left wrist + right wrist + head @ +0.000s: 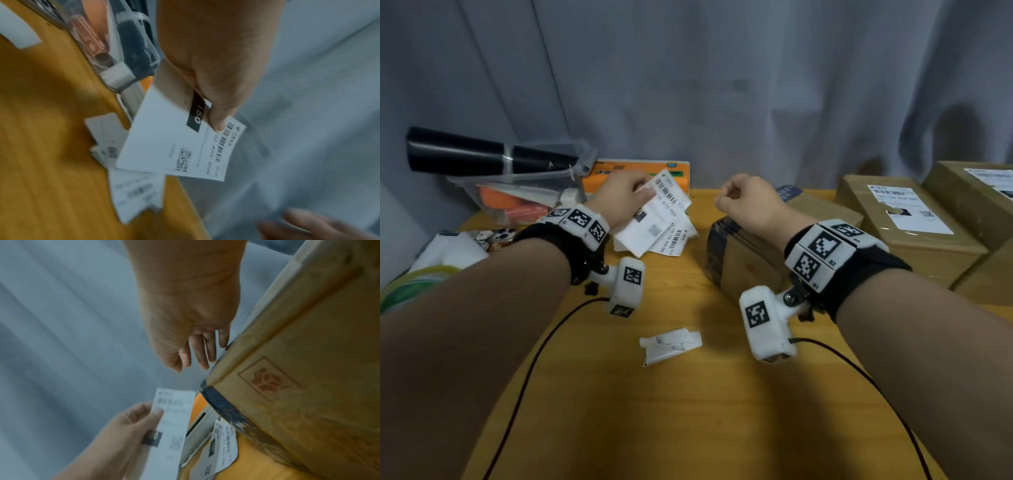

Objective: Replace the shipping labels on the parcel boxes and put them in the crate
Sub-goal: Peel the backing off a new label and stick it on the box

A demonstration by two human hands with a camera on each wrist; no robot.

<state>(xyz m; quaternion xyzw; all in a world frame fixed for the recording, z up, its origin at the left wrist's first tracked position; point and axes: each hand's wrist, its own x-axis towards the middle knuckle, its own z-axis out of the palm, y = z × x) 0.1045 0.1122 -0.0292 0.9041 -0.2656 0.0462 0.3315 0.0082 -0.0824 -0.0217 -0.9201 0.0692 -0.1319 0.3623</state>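
My left hand (619, 195) pinches 1 thin, floppy label (180, 142) by its corner; my right hand (748, 200), at 3 o'clock, hangs loose and empty over the stiff box (743, 260).

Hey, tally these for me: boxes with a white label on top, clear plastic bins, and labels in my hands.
Boxes with a white label on top: 2
Clear plastic bins: 1
Labels in hand: 1, pinched by the left hand
Total: 4

The loose labels (133, 193) on the table blur unreadable, and the rightmost box (983, 192) is cut off.
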